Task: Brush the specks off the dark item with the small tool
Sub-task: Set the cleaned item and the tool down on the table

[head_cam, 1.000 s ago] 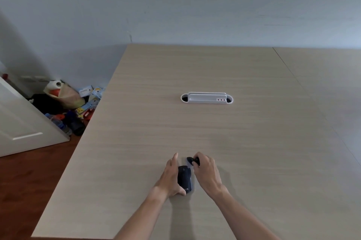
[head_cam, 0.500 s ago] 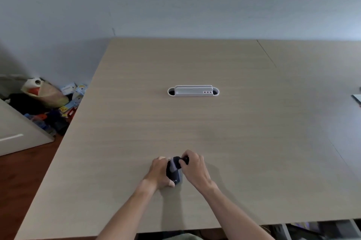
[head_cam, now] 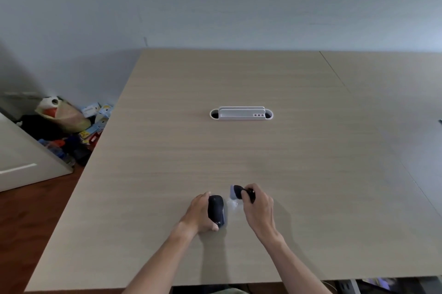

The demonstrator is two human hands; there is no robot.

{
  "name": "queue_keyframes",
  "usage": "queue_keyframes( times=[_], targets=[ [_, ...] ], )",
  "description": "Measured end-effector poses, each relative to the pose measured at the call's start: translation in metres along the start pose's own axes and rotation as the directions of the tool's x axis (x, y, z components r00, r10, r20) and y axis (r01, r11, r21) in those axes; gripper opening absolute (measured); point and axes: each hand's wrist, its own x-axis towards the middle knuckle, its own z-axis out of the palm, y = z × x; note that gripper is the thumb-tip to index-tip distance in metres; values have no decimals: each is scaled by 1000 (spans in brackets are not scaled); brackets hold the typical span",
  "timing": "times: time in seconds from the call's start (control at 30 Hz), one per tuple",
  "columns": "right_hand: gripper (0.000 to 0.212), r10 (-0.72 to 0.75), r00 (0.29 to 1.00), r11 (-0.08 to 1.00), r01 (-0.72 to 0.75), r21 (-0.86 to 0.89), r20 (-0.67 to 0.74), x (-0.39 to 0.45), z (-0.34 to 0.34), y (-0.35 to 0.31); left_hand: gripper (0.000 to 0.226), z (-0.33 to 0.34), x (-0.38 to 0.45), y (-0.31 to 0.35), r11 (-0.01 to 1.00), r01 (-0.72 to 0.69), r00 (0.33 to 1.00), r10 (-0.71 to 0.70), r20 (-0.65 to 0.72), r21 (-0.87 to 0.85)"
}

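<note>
A black computer mouse (head_cam: 216, 210) lies on the light wooden table (head_cam: 239, 155) near its front edge. My left hand (head_cam: 199, 213) grips the mouse from its left side, thumb at the near end. A small black brush with pale bristles (head_cam: 236, 192) is pinched in the fingers of my right hand (head_cam: 259, 209). The bristles point left and hover just right of the mouse's far end, a small gap apart from it. A faint whitish smudge (head_cam: 233, 204) lies on the table between both hands.
A white cable-port box (head_cam: 241, 114) is set into the middle of the table. A seam (head_cam: 358, 112) runs down the right part of the tabletop. On the floor at left lie a pile of bags and boxes (head_cam: 69, 126) and a white door (head_cam: 21, 162).
The brush was against the mouse's far end half a second ago; now my right hand has pulled it away to the right. My left hand stays on the mouse.
</note>
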Motion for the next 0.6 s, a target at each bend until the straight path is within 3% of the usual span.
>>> queue_keyframes(
  times=[0.1,0.17,0.27,0.4,0.6],
  targets=[
    [20,-40,999,999,40,21,15,-2,-6,7,92,1,1,0,1000,26,1000,-26,8,-15],
    [28,-123,990,991,127,-40,75,-7,-3,17,87,1,-1,1,1000,22,1000,-22,-13,-2],
    [28,-183,971,961,211,-181,157,-17,8,31,97,1,-4,7,1000,-11,999,10,-35,-18],
    [22,-157,974,918,205,-339,164,-28,14,41,92,1,-6,11,998,-33,998,30,-46,-51],
    [32,-116,965,866,214,-452,236,-40,19,54,77,0,-6,12,1000,-25,998,24,-52,-16]
  ],
)
